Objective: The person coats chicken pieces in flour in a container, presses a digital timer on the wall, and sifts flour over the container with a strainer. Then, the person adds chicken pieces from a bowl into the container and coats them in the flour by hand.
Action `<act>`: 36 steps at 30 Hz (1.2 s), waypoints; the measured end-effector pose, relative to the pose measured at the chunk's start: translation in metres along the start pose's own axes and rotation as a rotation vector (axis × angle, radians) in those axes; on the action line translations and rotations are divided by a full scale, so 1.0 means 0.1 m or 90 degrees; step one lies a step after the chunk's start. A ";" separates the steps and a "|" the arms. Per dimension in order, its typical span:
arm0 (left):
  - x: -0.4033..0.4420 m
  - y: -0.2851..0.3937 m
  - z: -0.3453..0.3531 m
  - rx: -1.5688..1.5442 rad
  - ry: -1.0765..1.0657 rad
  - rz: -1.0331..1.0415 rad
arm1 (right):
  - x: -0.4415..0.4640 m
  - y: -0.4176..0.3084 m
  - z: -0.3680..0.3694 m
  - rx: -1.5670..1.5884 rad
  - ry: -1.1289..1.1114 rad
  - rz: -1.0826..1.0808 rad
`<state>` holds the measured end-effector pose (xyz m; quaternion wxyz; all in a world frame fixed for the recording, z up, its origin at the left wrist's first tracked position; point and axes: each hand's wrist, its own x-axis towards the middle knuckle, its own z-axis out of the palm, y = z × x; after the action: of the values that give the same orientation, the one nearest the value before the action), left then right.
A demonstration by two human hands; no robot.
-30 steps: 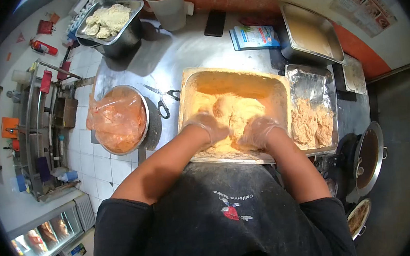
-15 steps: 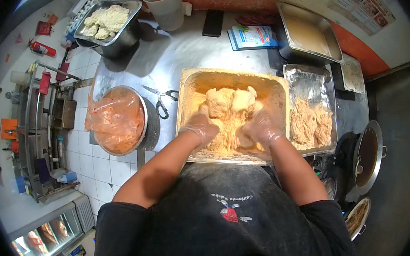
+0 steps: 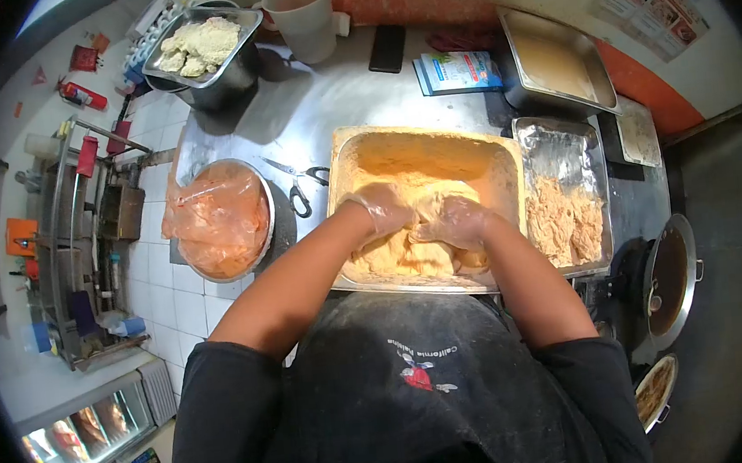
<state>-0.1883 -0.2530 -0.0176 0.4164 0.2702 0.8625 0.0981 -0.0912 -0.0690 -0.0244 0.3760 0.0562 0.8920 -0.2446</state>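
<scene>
A deep metal pan (image 3: 513,159) in front of me holds yellowish flour (image 3: 422,161) and flour-coated pieces (image 3: 469,261) that look like meat. Both my hands wear clear plastic gloves and work inside this pan. My left hand (image 3: 387,208) reaches into the flour near the middle, its fingertips sunk out of sight. Close beside it, my right hand (image 3: 457,222) has its fingers curled down into the coating; what lies under them is hidden. Right of the pan, a shallow metal tray (image 3: 557,140) carries several coated pieces (image 3: 560,219).
Left of the pan lie black-handled scissors (image 3: 299,194) and a bowl (image 3: 270,214) with a plastic bag (image 3: 215,214) of orange contents. Behind stand a container of pale batter-like food (image 3: 200,45), a jug (image 3: 304,26), a phone (image 3: 387,49) and a liquid-filled pan (image 3: 555,70). Pots (image 3: 671,280) sit at right.
My hands have moved inward from the pan's sides and come close together. The heaped coated pieces that stood between them have dropped down into the flour.
</scene>
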 end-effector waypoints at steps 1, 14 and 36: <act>0.06 -0.11 0.26 0.026 0.065 0.007 | 0.01 0.06 0.04 -0.050 -0.013 -0.005; -0.03 -0.09 0.72 -0.029 -0.034 0.132 | -0.22 -0.24 0.17 0.113 -0.140 0.068; -0.36 0.13 0.51 -0.028 -0.061 0.022 | -0.06 -0.19 0.54 0.198 0.007 0.026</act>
<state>-0.1258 -0.2652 -0.0211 0.4611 0.2804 0.8345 0.1113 -0.0576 -0.1108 -0.0451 0.3626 0.1337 0.8440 -0.3720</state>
